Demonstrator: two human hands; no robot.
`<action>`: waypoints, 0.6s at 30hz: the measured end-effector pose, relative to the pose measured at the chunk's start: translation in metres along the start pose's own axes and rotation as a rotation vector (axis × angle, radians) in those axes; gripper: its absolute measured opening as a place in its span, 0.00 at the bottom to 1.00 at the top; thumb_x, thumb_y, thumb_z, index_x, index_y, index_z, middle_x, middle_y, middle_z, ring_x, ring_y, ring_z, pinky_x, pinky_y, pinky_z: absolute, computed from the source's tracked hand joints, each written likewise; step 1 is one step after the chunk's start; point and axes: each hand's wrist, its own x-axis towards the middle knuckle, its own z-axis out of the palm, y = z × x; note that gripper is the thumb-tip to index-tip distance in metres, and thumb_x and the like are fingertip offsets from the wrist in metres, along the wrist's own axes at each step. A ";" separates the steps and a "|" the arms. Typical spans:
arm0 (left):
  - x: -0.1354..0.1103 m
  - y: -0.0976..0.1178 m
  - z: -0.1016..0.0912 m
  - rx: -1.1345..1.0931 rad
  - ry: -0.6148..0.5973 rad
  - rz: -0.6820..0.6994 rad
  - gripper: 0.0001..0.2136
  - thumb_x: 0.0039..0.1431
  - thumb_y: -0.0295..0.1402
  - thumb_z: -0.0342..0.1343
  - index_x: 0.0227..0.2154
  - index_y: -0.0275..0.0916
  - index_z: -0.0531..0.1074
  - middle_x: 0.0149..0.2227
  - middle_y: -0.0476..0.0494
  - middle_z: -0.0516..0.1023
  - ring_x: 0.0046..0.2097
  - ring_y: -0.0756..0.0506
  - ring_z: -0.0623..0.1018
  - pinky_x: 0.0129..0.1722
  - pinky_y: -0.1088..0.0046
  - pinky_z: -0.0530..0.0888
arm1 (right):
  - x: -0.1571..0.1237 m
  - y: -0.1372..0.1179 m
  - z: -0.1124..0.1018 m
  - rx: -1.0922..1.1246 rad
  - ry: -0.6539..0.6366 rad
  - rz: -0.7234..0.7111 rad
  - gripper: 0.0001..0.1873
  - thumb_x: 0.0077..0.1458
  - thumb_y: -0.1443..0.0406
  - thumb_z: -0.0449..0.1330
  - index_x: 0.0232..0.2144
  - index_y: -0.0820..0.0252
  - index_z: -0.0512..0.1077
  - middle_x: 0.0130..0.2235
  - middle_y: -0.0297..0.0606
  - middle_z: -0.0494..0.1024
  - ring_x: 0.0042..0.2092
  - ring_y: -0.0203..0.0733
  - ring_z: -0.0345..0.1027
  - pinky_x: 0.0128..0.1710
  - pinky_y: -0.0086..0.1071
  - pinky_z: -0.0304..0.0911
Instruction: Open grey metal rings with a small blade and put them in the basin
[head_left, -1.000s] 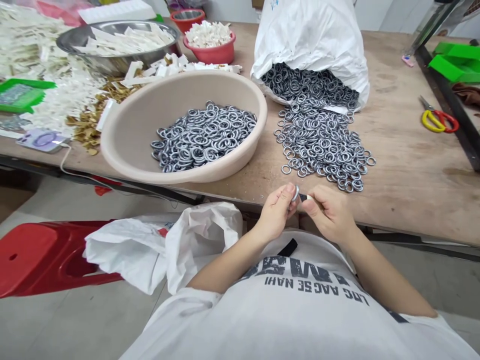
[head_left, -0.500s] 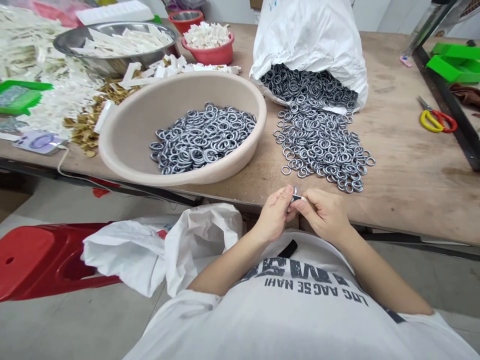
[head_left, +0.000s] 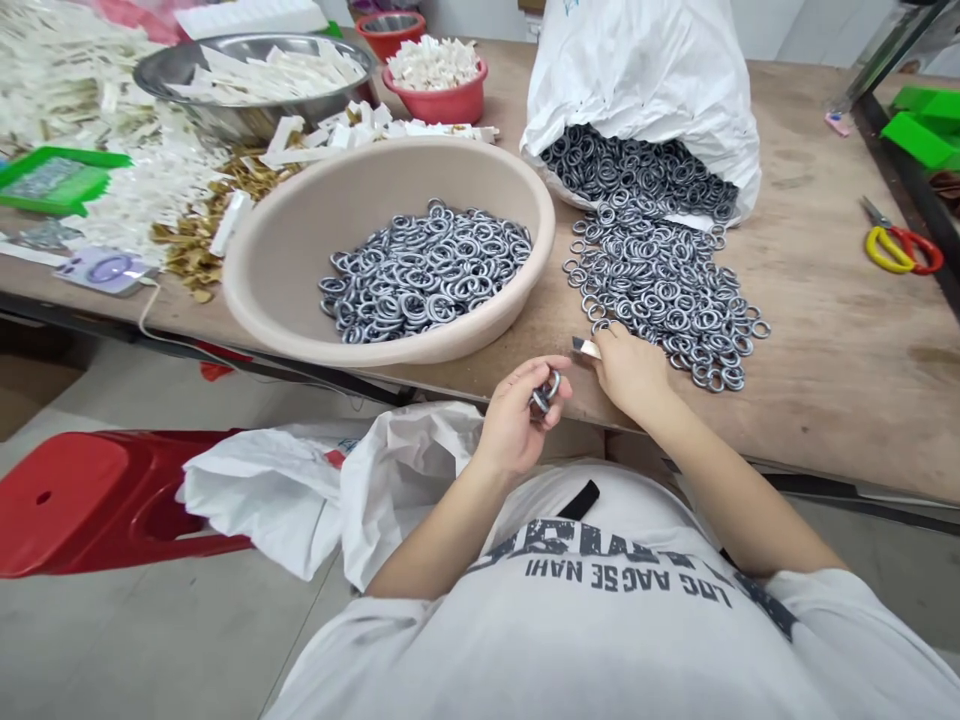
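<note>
My left hand (head_left: 511, 425) is curled round a few grey metal-coloured rings (head_left: 543, 397) just off the table's front edge. My right hand (head_left: 634, 370) reaches to the near side of a loose pile of the same rings (head_left: 667, 275), its fingertips at the pile's edge. From that hand sticks out a small blade (head_left: 586, 348), dark at the tip and whitish towards the fingers. Whether the fingers also pinch a ring is hidden. A large beige basin (head_left: 300, 335) to the left holds a heap of rings.
A white sack (head_left: 645, 70) lies open behind the pile, rings spilling out. Scissors (head_left: 896, 245) lie at the right. A steel bowl (head_left: 247, 120), a red bowl (head_left: 442, 103) and a green tray (head_left: 75, 200) stand on the left. A red stool (head_left: 75, 500) is below the table edge.
My hands have come apart. The right one moved forward to the ring pile with the blade, while the left turned and shifted slightly left, showing the rings in it.
</note>
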 end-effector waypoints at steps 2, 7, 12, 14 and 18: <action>0.002 -0.002 0.000 -0.051 0.043 -0.021 0.13 0.56 0.42 0.59 0.34 0.36 0.72 0.28 0.49 0.72 0.21 0.55 0.66 0.17 0.80 0.56 | -0.004 0.003 -0.002 0.199 0.033 -0.004 0.07 0.64 0.64 0.54 0.39 0.60 0.71 0.42 0.45 0.74 0.38 0.46 0.69 0.33 0.35 0.54; 0.003 -0.025 0.021 0.055 0.048 0.027 0.18 0.57 0.50 0.60 0.36 0.38 0.69 0.28 0.51 0.70 0.22 0.56 0.65 0.17 0.81 0.53 | -0.039 -0.002 -0.013 1.221 -0.077 0.070 0.13 0.66 0.54 0.53 0.34 0.56 0.65 0.26 0.28 0.64 0.25 0.34 0.57 0.27 0.29 0.54; -0.001 -0.042 0.038 0.206 -0.004 0.204 0.17 0.61 0.50 0.57 0.32 0.39 0.69 0.28 0.51 0.68 0.26 0.54 0.65 0.25 0.79 0.63 | -0.070 -0.015 -0.012 1.402 0.047 0.157 0.11 0.62 0.56 0.59 0.36 0.56 0.68 0.29 0.29 0.68 0.27 0.32 0.58 0.28 0.28 0.56; -0.002 -0.042 0.038 0.234 0.001 0.243 0.17 0.63 0.49 0.55 0.31 0.39 0.69 0.30 0.50 0.69 0.29 0.53 0.66 0.29 0.78 0.65 | -0.075 -0.016 -0.011 1.292 0.099 0.129 0.09 0.61 0.58 0.60 0.37 0.57 0.70 0.32 0.31 0.70 0.31 0.34 0.62 0.32 0.29 0.59; -0.003 -0.041 0.034 0.226 -0.038 0.237 0.19 0.64 0.50 0.53 0.28 0.38 0.68 0.28 0.50 0.67 0.29 0.52 0.65 0.30 0.77 0.64 | -0.076 -0.012 -0.010 1.122 0.123 0.061 0.07 0.58 0.61 0.62 0.34 0.58 0.72 0.30 0.31 0.71 0.32 0.35 0.62 0.34 0.30 0.59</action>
